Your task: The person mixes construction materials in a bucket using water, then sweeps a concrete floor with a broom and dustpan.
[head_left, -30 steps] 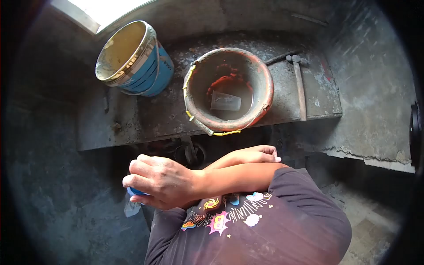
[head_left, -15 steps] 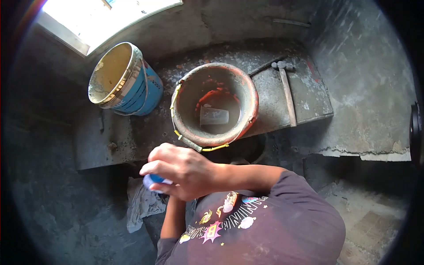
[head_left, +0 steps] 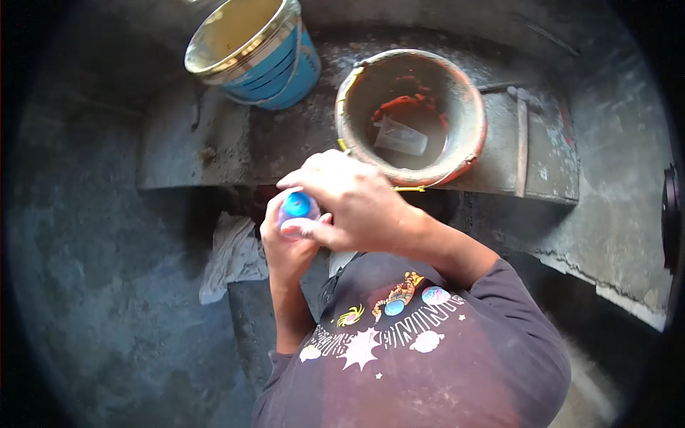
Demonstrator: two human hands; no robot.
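A bottle with a bright blue cap (head_left: 298,205) is seen from above, close to the front of the dark printed T-shirt. Wrapped round its side is my left hand (head_left: 282,246), closed. My right hand (head_left: 353,196) curls over the bottle's top from the right, thumb and fingers on either side of the cap. The lower part of the bottle is hidden by the hands. Just beyond them stands a mortar-stained orange bucket (head_left: 474,100) with a clear plastic container (head_left: 402,137) lying inside.
A blue bucket (head_left: 282,75) with a wire handle stands on the concrete ledge (head_left: 285,160). A hammer (head_left: 521,146) lies across the ledge at the right. Below the ledge at the left hangs a pale, crumpled cloth (head_left: 235,257).
The view has tilted down, so the buckets sit higher and further right. My right hand has shifted on the bottle, and the blue cap and my left fingers now show plainly.
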